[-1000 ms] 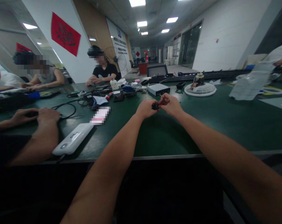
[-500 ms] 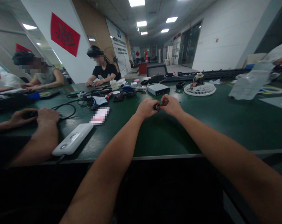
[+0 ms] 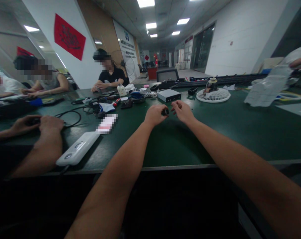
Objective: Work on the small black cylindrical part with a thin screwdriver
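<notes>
A small dark round piece [image 3: 165, 112] sits in the left hand [image 3: 154, 115], just on the near side of the grey box [image 3: 169, 95]. The thumb and fingers of that hand grip it, with its round end turned toward the other hand. The right hand [image 3: 183, 112] is also in front of the grey box, a little farther right, its fingers bent and its fingertips near the piece but apart from it. The view is too coarse to tell whether those fingertips pinch anything small.

Both hands are over the green surface [image 3: 170, 149], which carries the grey box too. Just right of the box is a small black tray [image 3: 192, 90], and beyond that, farther right, a white slatted cover [image 3: 213, 97] with a hatted figure [image 3: 212, 82] on it. A clear plastic sheet [image 3: 266, 89] stands well to the right of the box.

Left of the box are a dark bowl [image 3: 138, 96], a flat black case [image 3: 127, 104] and a pale bottle [image 3: 121, 89]. Nearer and farther left of it lie a phone [image 3: 107, 123] and a long white device [image 3: 78, 149]. At the far left, well apart from the box, a co-worker's hands [image 3: 51, 122] are around something dark. Behind the box is a chair [image 3: 168, 75]; to its left, beyond the bottle, sits a person in a black shirt [image 3: 112, 78].
</notes>
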Demonstrator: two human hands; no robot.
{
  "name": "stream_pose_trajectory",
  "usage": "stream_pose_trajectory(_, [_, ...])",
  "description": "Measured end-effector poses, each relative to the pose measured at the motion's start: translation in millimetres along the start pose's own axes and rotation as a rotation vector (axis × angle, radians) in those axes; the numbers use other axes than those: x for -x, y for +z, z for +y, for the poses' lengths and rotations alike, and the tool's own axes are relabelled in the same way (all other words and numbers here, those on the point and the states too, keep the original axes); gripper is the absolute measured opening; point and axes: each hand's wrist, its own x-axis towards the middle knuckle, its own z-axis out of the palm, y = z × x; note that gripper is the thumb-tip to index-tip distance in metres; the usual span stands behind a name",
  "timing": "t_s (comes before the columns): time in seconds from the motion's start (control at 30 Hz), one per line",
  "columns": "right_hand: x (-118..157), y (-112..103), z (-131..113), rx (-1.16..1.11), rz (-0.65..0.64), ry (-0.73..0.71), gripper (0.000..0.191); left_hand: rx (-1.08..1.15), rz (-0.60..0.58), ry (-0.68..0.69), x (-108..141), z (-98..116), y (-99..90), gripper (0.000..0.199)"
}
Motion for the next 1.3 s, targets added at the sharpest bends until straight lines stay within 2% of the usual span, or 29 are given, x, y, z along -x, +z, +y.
stream_pose_trajectory(0.13, [1.4, -5.8, -11.8, -0.174, 0.094, 0.021, 0.063, -0.014, 0.04, -0.113, 2.1, -1.7, -1.5, 0.03])
stream_pose_trajectory(0.27, [3.5, -7.8, -19.2, -0.246, 0.097, 0.064, 0.073, -0.005, 0.055, -0.185, 4.0, -5.2, 0.0, 0.028])
stream_pose_trajectory(0.57, [5.3, -2.6, -17.9, -0.286, -0.041, 0.079, 0.066, 0.015, 0.048, -0.157, 3.5, -0.9, -2.8, 0.03])
stream_pose_trajectory(0.8, [4.3, -2.7, -15.8, -0.28, 0.02, 0.078, 0.058, 0.037, 0.054, -0.133, 2.7, -2.4, -1.3, 0.03])
stream_pose_trajectory(1.0, [5.1, -1.3, -16.4, -0.362, -0.051, 0.061, 0.061, 0.032, 0.046, -0.144, 2.9, -1.9, -1.6, 0.031])
stream_pose_trajectory(1.2, [3.6, -1.9, -15.2, -0.303, 0.022, 0.073, 0.058, 0.046, 0.028, -0.132, 2.3, -0.3, -2.3, 0.031])
stream_pose_trajectory(1.3, [4.4, -1.4, -17.8, -0.336, 0.006, 0.079, 0.056, 0.043, 0.031, -0.127, 2.0, -1.3, -1.8, 0.032])
